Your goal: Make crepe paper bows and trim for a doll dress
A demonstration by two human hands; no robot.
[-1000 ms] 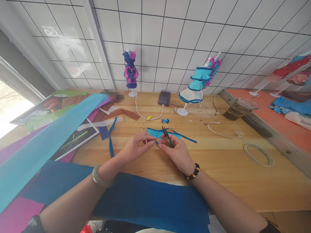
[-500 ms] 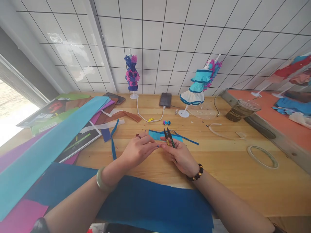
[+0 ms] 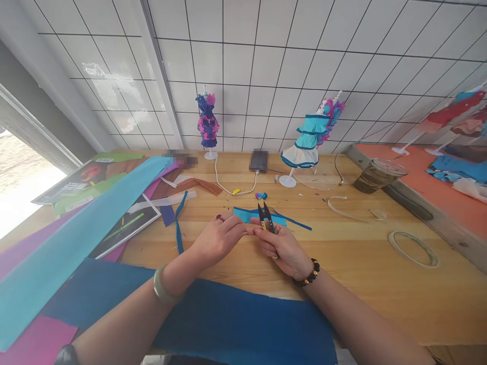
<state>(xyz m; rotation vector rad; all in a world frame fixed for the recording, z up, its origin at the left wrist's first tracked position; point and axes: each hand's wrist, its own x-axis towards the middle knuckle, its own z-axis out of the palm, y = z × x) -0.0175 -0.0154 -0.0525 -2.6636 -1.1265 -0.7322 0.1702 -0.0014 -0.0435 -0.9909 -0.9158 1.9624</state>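
Observation:
My right hand [image 3: 285,248] is closed round small thread snips [image 3: 267,219], whose dark blades point away from me, a little apart. My left hand [image 3: 220,238] has its fingers pressed together, and its fingertips meet those of my right hand; what they pinch is too small to make out. Just beyond the hands lies a light blue strip [image 3: 243,215] with a dark blue narrow strip [image 3: 299,222] across it. Behind it sits a small blue and pink bow [image 3: 261,195]. A wide dark blue sheet [image 3: 243,319] lies under my forearms.
Two dressed mini mannequins [image 3: 208,124] [image 3: 310,139] stand at the back, with a power bank [image 3: 259,161] between them. Coloured sheets [image 3: 87,218] and magazines [image 3: 91,177] cover the left. A lidded cup [image 3: 375,176] and a tape roll [image 3: 413,249] are on the right.
The view has tilted slightly upward, so things sit lower. Both hands remain together; a blue speck at the fingertips no longer shows.

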